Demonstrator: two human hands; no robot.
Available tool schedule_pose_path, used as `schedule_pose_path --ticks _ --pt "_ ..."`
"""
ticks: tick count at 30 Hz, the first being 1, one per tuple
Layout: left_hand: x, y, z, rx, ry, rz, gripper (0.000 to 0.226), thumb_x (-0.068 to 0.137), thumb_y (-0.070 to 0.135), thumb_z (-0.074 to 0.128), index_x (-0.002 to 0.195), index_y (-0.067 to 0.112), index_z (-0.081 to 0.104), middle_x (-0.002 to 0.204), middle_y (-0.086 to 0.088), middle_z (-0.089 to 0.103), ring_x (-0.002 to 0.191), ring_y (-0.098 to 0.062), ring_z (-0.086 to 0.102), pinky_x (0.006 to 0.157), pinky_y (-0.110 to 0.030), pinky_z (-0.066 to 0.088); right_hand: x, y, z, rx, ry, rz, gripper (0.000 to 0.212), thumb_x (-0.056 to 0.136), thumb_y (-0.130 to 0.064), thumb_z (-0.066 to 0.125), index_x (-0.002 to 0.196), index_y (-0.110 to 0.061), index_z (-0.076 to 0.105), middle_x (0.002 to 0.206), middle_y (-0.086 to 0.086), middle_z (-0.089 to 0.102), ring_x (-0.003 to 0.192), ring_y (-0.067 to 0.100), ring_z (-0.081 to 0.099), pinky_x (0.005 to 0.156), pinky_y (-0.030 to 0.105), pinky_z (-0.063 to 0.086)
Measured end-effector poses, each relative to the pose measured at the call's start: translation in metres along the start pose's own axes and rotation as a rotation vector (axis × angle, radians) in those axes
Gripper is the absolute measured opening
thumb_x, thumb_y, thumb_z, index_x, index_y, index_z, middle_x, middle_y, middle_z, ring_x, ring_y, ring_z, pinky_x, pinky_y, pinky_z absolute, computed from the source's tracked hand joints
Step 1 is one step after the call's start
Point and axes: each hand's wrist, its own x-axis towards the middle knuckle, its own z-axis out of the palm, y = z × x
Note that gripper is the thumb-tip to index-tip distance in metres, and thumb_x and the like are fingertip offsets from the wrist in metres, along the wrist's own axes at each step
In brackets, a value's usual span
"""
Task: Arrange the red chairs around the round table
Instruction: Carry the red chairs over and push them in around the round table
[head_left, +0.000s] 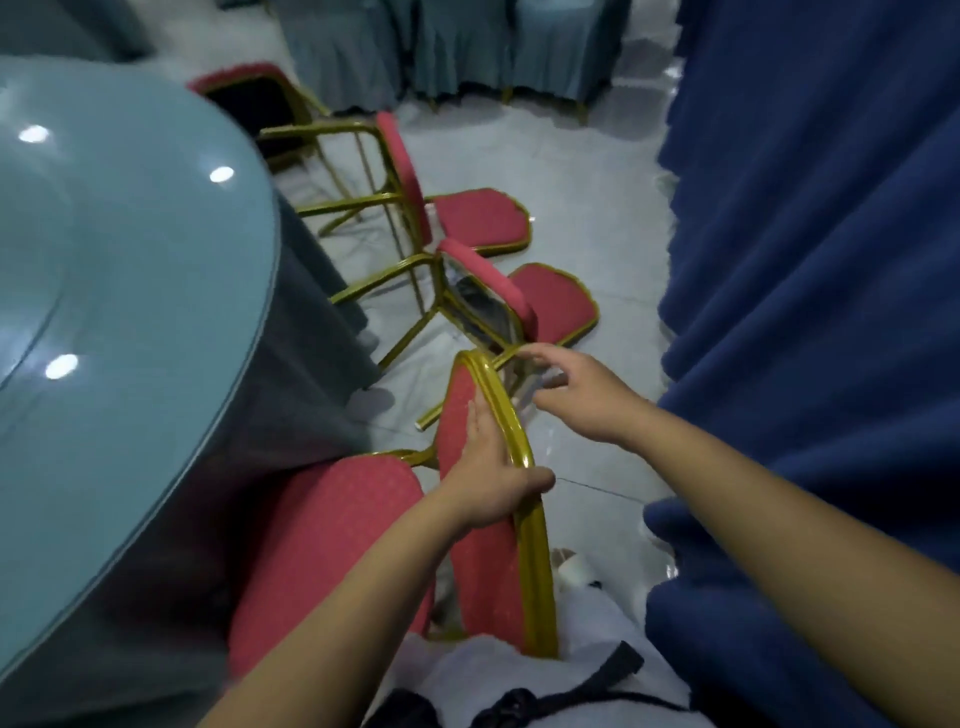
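The round table (130, 270) with a pale blue glass top and a grey cloth fills the left. The nearest red chair (327, 530) stands upright with its seat toward the table. My left hand (496, 470) grips the gold-framed top of its backrest, fingers flat on the red padding and thumb round the frame. My right hand (576, 397) hovers with spread fingers just past that backrest, its fingertips at a gold leg of a tipped red chair (498, 291). A second tipped red chair (410, 182) lies behind it. A third red chair (244, 88) stands at the table further back.
A dark blue curtain (810, 260) hangs close along the right side. Grey-blue covered chairs (457, 47) line the back. A strip of pale tiled floor (587, 171) runs between the tipped chairs and the curtain.
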Motion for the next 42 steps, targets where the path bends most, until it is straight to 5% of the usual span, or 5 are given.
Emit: schedule_pose_path --ticks 8,16,27,34,42 --pt "-0.019 0.032 0.018 -0.172 0.216 -0.177 0.118 0.066 0.018 0.070 0.158 0.032 -0.002 0.157 -0.004 0.029 0.134 -0.024 0.043 0.110 -0.040 0.041 0.079 -0.014 -0.007 -0.783 -0.582 -0.479 0.085 0.079 -0.025 0.073 0.148 -0.050 0.030 0.166 -0.001 0.005 0.150 0.029 0.017 0.116 0.050 0.031" --pt "-0.077 -0.006 0.096 -0.034 0.506 -0.322 0.095 0.073 0.011 0.070 0.149 0.047 0.025 0.127 0.007 0.054 0.100 -0.014 0.056 0.079 -0.028 0.048 0.081 -0.008 0.019 -1.039 -0.450 -0.700 0.047 0.083 -0.053 0.062 0.128 -0.055 0.051 0.163 -0.001 0.020 0.150 0.035 0.004 0.116 0.061 0.009" --pt "-0.300 -0.106 0.077 0.056 0.588 -0.630 0.065 0.085 0.017 0.070 0.136 0.053 0.048 0.106 0.018 0.058 0.096 -0.007 0.056 0.086 -0.030 0.049 -0.061 -0.028 0.157 -0.951 -0.790 -0.802 0.012 0.082 -0.041 0.065 0.081 -0.029 0.065 0.082 -0.008 0.063 0.096 0.021 0.060 0.094 0.044 0.035" --pt "-0.394 -0.153 0.071 0.098 1.133 -0.931 0.047 0.088 0.017 0.062 0.134 0.028 0.056 0.125 -0.003 0.063 0.111 -0.024 0.060 0.093 -0.041 0.052 -0.157 -0.059 0.262 -0.871 -0.781 -0.686 0.004 0.085 -0.031 0.063 0.086 -0.031 0.059 0.096 -0.001 0.062 0.110 0.032 0.055 0.114 0.061 0.019" --pt "-0.319 -0.102 0.095 0.252 1.149 -0.432 0.060 0.087 0.028 0.064 0.144 0.027 0.046 0.149 0.001 0.045 0.144 -0.023 0.030 0.119 -0.044 0.020 -0.147 -0.013 0.175 -0.492 -0.717 -0.540 0.060 0.084 -0.052 0.070 0.138 -0.037 0.049 0.136 -0.010 0.050 0.116 0.008 0.048 0.095 0.031 0.041"
